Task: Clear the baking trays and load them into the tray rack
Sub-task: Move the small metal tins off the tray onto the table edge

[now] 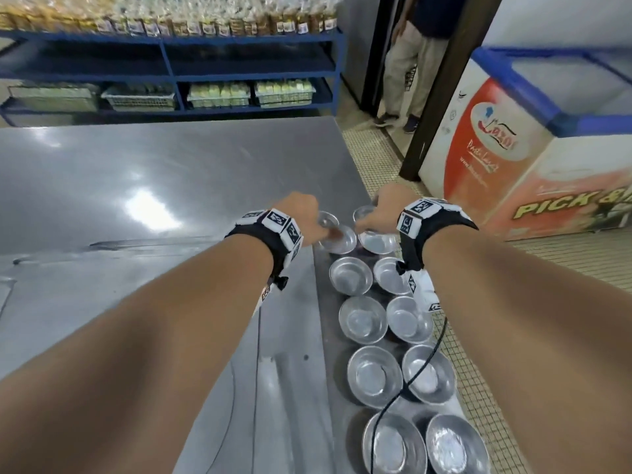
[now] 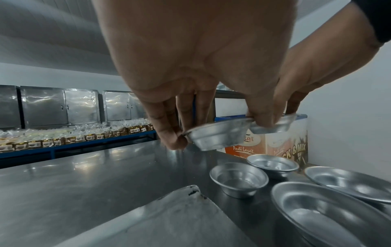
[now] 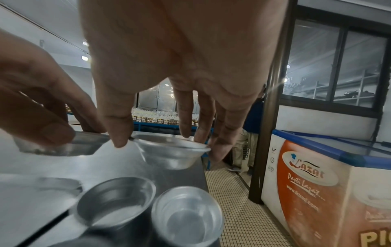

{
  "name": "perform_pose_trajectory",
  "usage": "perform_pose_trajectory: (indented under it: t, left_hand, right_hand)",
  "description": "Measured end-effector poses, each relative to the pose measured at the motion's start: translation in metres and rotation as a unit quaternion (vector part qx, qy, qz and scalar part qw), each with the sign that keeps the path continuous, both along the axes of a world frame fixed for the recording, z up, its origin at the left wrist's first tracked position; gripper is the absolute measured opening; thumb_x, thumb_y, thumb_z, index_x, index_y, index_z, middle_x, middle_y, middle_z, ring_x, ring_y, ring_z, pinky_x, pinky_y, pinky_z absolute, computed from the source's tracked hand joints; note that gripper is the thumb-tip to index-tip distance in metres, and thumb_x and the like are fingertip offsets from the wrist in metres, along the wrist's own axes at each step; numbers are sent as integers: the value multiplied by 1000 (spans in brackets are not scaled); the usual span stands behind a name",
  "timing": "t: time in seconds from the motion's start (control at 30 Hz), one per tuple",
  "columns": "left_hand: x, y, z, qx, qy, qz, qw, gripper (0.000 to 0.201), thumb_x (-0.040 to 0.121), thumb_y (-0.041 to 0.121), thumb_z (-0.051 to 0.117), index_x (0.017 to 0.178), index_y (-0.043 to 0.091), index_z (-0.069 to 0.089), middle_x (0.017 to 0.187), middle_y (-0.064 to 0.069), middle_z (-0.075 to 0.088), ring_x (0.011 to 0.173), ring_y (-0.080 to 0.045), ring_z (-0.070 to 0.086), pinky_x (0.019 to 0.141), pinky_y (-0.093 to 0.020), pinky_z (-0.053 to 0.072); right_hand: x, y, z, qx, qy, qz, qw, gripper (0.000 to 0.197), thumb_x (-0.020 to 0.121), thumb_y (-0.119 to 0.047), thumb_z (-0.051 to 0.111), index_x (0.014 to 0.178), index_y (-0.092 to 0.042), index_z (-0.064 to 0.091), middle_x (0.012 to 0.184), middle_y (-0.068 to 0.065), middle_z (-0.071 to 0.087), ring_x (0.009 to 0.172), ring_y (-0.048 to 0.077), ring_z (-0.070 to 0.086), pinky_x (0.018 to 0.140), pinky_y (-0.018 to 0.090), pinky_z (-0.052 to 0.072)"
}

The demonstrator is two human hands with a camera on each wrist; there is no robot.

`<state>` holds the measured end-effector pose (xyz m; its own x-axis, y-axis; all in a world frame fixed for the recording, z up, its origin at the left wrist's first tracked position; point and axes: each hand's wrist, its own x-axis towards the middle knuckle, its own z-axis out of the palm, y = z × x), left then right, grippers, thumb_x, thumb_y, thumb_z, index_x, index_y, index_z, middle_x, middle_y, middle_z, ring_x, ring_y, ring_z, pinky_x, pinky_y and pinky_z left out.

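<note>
Several small aluminium moulds stand in two rows on a dark baking tray along the steel table's right edge. At the tray's far end, my left hand pinches one mould by its rim and holds it lifted above the table. Beside it, my right hand pinches another mould by the rim, also lifted. The two held moulds nearly touch. Two more moulds sit just below them. A second flat tray's corner lies to the left.
The steel table stretches to the left. A chest freezer with orange lettering stands right of the tiled aisle. Blue shelving with packaged goods runs along the back. A person stands in the doorway. A black cable crosses the near moulds.
</note>
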<state>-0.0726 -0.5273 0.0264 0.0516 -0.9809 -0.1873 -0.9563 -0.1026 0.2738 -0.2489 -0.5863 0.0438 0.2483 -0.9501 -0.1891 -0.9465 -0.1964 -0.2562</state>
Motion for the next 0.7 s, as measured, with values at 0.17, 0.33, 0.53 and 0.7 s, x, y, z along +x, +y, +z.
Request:
perform_pose_trajectory:
  t: [0.17, 0.33, 0.53, 0.7]
  left_hand:
    - [-8, -52, -25, -6, -24, 14, 1000, 44, 87, 51, 67, 94, 8, 67, 90, -8, 67, 87, -28, 67, 62, -29, 44]
    - [-12, -80, -54, -45, -6, 49, 998, 57, 80, 62, 69, 97, 8, 63, 94, -9, 64, 91, -30, 60, 77, -34, 45]
    - [-10, -101, -71, -22, 19, 70, 997, 83, 60, 81, 71, 99, 9, 60, 93, -10, 63, 91, -32, 59, 70, -37, 46]
    - [-9, -103, -79, -41, 34, 64, 997, 76, 70, 74, 71, 106, 8, 59, 97, -11, 63, 90, -31, 61, 71, -35, 45]
  right_hand:
    - [3, -53, -20, -5, -11, -4, 1000, 45, 50, -53, 76, 66, -16, 57, 67, 1, 62, 61, 21, 62, 53, 26, 45]
    - [10, -78, -39, -2, -7, 8, 1000, 40, 65, -49, 77, 69, -14, 59, 69, 3, 59, 58, 17, 57, 49, 20, 33]
    - [15, -96, -61, 3, -4, 2, 1000, 35, 62, -43, 76, 71, -13, 61, 69, 2, 61, 62, 19, 62, 52, 23, 40]
    - [17, -102, -71, -9, 3, 8, 1000, 53, 58, -50, 72, 97, -15, 67, 91, 1, 69, 74, 19, 62, 77, 34, 56]
